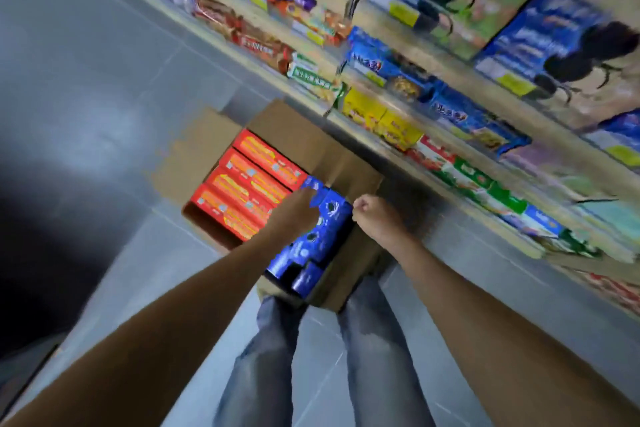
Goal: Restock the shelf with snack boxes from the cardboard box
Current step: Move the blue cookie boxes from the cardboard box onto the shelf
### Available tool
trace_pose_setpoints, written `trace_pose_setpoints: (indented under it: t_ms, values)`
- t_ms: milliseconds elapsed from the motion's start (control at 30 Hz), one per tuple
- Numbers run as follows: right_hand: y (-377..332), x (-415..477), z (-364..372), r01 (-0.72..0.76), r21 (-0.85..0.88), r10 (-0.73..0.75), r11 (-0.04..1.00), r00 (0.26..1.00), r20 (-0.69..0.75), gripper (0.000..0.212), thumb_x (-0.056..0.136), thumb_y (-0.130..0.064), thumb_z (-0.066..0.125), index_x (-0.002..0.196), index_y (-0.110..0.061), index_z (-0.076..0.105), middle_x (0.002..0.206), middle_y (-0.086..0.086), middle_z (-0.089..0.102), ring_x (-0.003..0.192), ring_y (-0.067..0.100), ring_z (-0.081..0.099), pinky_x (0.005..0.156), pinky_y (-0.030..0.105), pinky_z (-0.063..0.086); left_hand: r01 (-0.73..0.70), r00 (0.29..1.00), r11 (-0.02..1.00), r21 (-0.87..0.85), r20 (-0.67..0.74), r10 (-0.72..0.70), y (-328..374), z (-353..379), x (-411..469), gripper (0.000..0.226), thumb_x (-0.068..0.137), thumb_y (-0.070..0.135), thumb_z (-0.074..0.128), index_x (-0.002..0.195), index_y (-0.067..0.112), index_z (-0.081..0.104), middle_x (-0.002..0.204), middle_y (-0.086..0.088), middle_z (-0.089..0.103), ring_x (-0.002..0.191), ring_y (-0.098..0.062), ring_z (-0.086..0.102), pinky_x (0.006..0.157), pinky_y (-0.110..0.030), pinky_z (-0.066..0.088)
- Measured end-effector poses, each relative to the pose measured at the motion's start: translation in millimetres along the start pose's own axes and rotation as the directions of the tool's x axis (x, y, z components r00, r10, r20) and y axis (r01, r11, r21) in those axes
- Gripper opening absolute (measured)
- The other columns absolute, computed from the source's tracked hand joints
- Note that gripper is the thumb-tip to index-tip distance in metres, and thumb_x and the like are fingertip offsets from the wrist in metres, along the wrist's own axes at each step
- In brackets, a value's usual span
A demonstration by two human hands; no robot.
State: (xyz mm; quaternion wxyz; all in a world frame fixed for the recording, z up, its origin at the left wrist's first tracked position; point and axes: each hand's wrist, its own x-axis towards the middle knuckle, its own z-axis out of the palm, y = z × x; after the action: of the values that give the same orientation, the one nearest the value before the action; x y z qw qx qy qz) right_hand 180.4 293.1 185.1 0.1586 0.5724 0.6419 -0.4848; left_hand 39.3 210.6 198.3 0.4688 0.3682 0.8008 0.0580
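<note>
Carton (301, 135) at twelve o'clock is mostly full, red boxes (249, 191) untouched. Left hand (298, 215) grips a blue box (332, 211); right hand (372, 215) curled, hold unclear.

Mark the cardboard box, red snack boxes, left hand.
cardboard box (294, 139): head view, far flap.
red snack boxes (249, 184): head view, top of a middle box.
left hand (294, 215): head view, back of hand.

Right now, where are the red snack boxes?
In the head view, the red snack boxes lie in the left half of the cardboard box, beside the blue boxes.
</note>
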Motion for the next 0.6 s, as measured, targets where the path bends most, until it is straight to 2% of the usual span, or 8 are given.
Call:
trace_pose_setpoints:
  t_ms: [67,133,233,300,367,467,500,600]
  values:
    - [22,31,31,-0.065,0.014,0.064,0.998,0.995,0.074,0.014,0.08,-0.016,0.048,0.074,-0.006,0.056,0.071,0.014,0.06,0.072,0.032,0.056,0.064,0.032,0.039,0.068,0.997,0.997,-0.034,0.043,-0.067,-24,30,23,0.039,0.09,0.008,0.046,0.129,0.003,0.047,0.131,-0.017,0.052,0.116,-0.029,0.054,0.095,-0.036,0.045]
    - [48,63,64,-0.13,0.031,0.125,0.991,0.983,0.133,0.015,0.072,-0.022,0.046,0.06,-0.013,0.043,0.059,0.004,0.046,0.057,0.025,0.045,0.054,0.03,0.032,0.11,0.991,0.993,-0.048,0.079,-0.106,-46,57,44,0.041,0.091,0.009,0.045,0.131,0.002,0.045,0.137,-0.015,0.048,0.122,-0.028,0.05,0.097,-0.033,0.04]
    - [67,94,105,-0.244,0.117,0.217,0.963,0.954,0.207,0.025,0.082,-0.014,0.046,0.06,-0.019,0.034,0.064,-0.002,0.04,0.054,0.014,0.037,0.046,0.024,0.026,0.169,0.98,0.983,-0.072,0.123,-0.159,-76,93,70,0.05,0.092,0.013,0.047,0.141,0.006,0.036,0.146,-0.012,0.038,0.134,-0.024,0.038,0.103,-0.028,0.031]
    - [74,105,127,-0.274,0.108,0.247,0.956,0.946,0.209,0.022,0.088,-0.011,0.046,0.069,-0.017,0.04,0.066,-0.001,0.041,0.063,0.017,0.041,0.054,0.028,0.032,0.206,0.971,0.974,-0.091,0.145,-0.192,-91,115,83,0.056,0.095,0.017,0.046,0.146,0.007,0.026,0.152,-0.013,0.03,0.139,-0.025,0.03,0.108,-0.03,0.026]
    - [80,112,143,-0.276,0.144,0.241,0.95,0.945,0.22,0.006,0.092,-0.018,0.048,0.091,-0.013,0.046,0.082,0.002,0.051,0.076,0.02,0.048,0.071,0.03,0.036,0.238,0.965,0.966,-0.103,0.138,-0.223,-96,131,87,0.055,0.097,0.019,0.044,0.147,0.009,0.022,0.154,-0.01,0.026,0.139,-0.026,0.03,0.106,-0.035,0.031]
    - [85,124,168,-0.344,0.243,0.292,0.907,0.929,0.226,0.047,0.094,-0.031,0.051,0.132,-0.005,0.042,0.131,0.011,0.052,0.117,0.029,0.052,0.098,0.037,0.042,0.242,0.97,0.961,-0.133,0.06,-0.236,-96,152,93,0.054,0.095,0.011,0.043,0.146,0.01,0.026,0.152,-0.009,0.026,0.136,-0.028,0.034,0.101,-0.042,0.039]
    - [85,125,172,-0.362,0.274,0.307,0.891,0.925,0.224,0.054,0.093,-0.034,0.052,0.136,-0.004,0.039,0.135,0.013,0.05,0.121,0.031,0.051,0.102,0.041,0.042,0.236,0.972,0.959,-0.156,0.034,-0.233,-95,157,94,0.052,0.093,0.009,0.043,0.143,0.009,0.03,0.149,-0.01,0.031,0.133,-0.029,0.038,0.1,-0.044,0.041]
    - [91,127,182,-0.361,0.374,0.31,0.854,0.931,0.191,0.051,0.092,-0.034,0.054,0.131,-0.002,0.044,0.129,0.014,0.056,0.115,0.031,0.056,0.099,0.044,0.045,0.234,0.969,0.944,-0.232,-0.021,-0.245,-91,169,96,0.04,0.092,0.012,0.046,0.132,0.007,0.043,0.133,-0.012,0.046,0.122,-0.029,0.045,0.095,-0.042,0.044]
